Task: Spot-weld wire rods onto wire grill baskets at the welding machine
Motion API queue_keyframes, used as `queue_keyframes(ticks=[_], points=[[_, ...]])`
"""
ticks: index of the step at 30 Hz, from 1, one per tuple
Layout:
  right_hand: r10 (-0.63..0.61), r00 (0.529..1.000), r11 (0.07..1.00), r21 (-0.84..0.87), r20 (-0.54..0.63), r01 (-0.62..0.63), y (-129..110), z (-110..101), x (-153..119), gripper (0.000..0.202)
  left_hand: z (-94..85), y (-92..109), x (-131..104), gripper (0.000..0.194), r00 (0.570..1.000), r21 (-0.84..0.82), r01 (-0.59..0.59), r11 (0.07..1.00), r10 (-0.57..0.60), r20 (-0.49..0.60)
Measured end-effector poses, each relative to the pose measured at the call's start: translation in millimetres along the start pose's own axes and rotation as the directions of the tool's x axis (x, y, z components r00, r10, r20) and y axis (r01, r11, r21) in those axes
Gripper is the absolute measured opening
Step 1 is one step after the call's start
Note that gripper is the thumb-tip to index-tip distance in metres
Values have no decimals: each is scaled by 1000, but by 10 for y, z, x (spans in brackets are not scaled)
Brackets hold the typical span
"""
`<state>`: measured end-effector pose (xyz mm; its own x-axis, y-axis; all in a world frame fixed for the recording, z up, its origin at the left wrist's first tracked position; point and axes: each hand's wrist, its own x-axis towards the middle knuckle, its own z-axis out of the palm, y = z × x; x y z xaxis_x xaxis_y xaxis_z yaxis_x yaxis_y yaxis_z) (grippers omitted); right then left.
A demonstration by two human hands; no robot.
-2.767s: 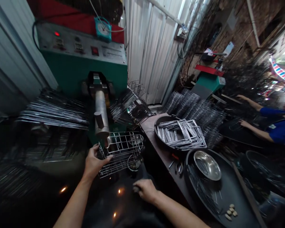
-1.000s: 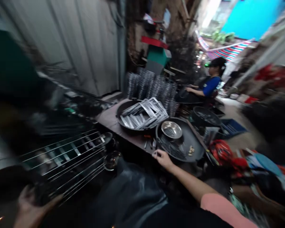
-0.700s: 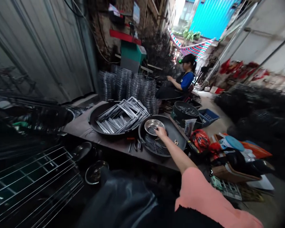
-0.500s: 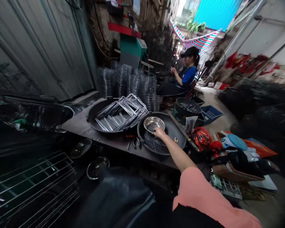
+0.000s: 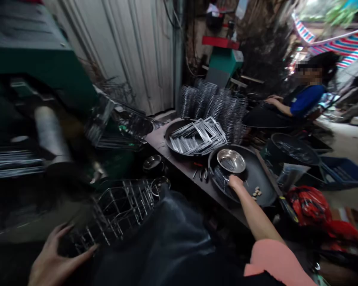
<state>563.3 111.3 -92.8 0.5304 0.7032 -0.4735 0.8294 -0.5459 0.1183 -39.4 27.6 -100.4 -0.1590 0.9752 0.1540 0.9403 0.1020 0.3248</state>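
Observation:
My right hand (image 5: 236, 182) reaches into a wide black pan (image 5: 264, 188), just below the rim of a steel bowl (image 5: 231, 160) that holds thin metal pieces. Its fingers point down, close together, over dark thin wires (image 5: 222, 178) lying in the pan; what they grip is too small to make out. At the lower left, my left hand (image 5: 58, 254) is open, thumb and fingers spread and somewhat blurred. Beside it, a wire rack (image 5: 122, 206) lies near my dark apron (image 5: 173, 230). Nothing shows between the left fingers.
Another black pan with rectangular wire frames (image 5: 197, 137) stands on the bench (image 5: 158, 139), pliers (image 5: 203, 174) in front. Stacked wire rings (image 5: 214, 103) rise behind. At left is a green machine (image 5: 41, 63). A person in blue (image 5: 307, 99) sits at the back right.
The view has swung left, bringing the green machine and my left hand into sight. My right hand has gone from the steel bowl's rim to the wires just below it.

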Motion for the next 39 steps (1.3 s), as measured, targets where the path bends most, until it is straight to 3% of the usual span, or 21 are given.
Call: queue_keyframes(ticks=[4,9,12,14,16,18,20,22,24,27,30,33,39], points=[[-27,998,999,-18,-52,26,54,-100,-136,32,-253,149,39,98,995,-43,91,995,-90,42],[-99,985,995,-13,-141,98,-8,-232,-334,36,-512,450,184,91,997,176,-81,981,79,20],[-301,920,947,36,-250,319,-342,-313,-576,44,-528,570,230,79,988,266,-143,953,155,-22],[-535,771,796,100,-345,597,-726,-344,-844,46,-513,652,249,72,984,289,-162,944,178,-29],[-733,565,582,81,-378,809,-1194,-350,-1181,46,-505,751,258,68,982,291,-173,941,186,-18],[-873,389,410,-11,-295,912,-1675,-338,-1540,44,-514,863,257,69,984,301,-169,938,179,-6],[-948,284,302,-126,-147,945,-2107,-313,-1862,42,-536,972,244,73,986,335,-161,928,166,13],[-974,218,226,-226,-62,947,-2455,-274,-2109,40,-564,1060,226,74,988,381,-152,912,152,31],[-978,201,207,-275,-48,939,-2709,-216,-2269,37,-587,1120,207,74,989,412,-143,900,139,40],[-967,234,253,-257,-103,933,-2928,-106,-2379,32,-605,1161,188,72,992,417,-129,900,124,38],[-947,287,311,-192,-143,931,-2995,-22,-2399,30,-597,1160,179,70,992,420,-124,899,121,33],[-941,319,334,-168,-111,927,-2979,4,-2389,30,-568,1134,172,69,990,439,-134,889,141,18],[-960,238,268,-239,-149,933,-2952,92,-2413,25,-508,1143,150,63,980,452,-143,881,189,-58]])
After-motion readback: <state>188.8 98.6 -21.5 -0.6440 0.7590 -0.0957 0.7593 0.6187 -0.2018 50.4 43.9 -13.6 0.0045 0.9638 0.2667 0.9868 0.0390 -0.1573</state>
